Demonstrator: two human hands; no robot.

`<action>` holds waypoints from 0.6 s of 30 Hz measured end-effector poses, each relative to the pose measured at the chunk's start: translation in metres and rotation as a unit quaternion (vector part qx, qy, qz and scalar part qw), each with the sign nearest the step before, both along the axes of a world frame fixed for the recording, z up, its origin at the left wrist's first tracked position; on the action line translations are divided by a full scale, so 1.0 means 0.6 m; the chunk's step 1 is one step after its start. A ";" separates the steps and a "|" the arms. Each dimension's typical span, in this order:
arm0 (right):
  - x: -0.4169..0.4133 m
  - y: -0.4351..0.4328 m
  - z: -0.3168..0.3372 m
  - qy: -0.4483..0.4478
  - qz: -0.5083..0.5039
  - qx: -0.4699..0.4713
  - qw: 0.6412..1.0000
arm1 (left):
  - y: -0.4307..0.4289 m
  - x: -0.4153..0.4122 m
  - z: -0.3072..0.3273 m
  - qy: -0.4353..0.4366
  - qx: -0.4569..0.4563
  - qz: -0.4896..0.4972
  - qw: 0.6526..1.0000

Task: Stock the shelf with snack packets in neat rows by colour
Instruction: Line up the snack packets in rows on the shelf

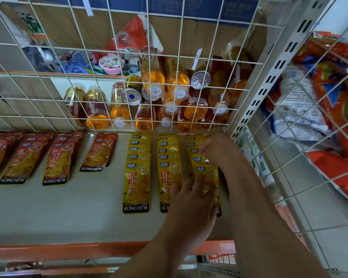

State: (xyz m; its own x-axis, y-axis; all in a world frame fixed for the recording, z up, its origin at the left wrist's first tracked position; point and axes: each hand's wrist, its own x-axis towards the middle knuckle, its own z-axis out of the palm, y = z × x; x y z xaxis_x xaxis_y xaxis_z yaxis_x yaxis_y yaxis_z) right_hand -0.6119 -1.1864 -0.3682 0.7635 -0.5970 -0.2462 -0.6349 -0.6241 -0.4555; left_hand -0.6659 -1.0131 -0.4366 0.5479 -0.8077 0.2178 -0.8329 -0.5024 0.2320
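Where our left hand (191, 199) lies with straight, spread fingers, it presses on the front glossy yellow foil snack packet (208, 174) of the rightmost yellow row (195, 145). Our right hand (221, 151) reaches deeper along that row, its fingers curled down onto the packets; we cannot tell whether it pinches one. Just left lie two more overlapping yellow rows (137, 177), and further left, rows of red-and-orange foil packets (56, 159). All of them rest flat on the pale shelf board (68, 213) with its orange front edge (68, 251). Behind the rows stands a white wire grid panel (109, 63). Through it we see clear plastic bottles of amber drink (153, 77), silver-topped cans (131, 96) and a small pink bowl (111, 68) holding pale pieces. At right, a white wire basket (309, 194) holds large orange snack bags (333, 57) and a white printed bag (297, 101).
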 end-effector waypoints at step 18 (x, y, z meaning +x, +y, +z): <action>0.007 0.012 0.000 0.054 0.015 -0.045 0.997 | -0.007 0.002 -0.007 -0.020 -0.009 0.019 1.000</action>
State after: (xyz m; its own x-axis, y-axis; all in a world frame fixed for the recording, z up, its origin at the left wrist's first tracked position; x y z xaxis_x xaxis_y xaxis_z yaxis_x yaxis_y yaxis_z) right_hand -0.6077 -1.1791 -0.3685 0.7532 -0.5979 -0.2743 -0.6577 -0.6784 -0.3274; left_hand -0.6648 -1.0176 -0.4411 0.5693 -0.7818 0.2543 -0.8217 -0.5305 0.2083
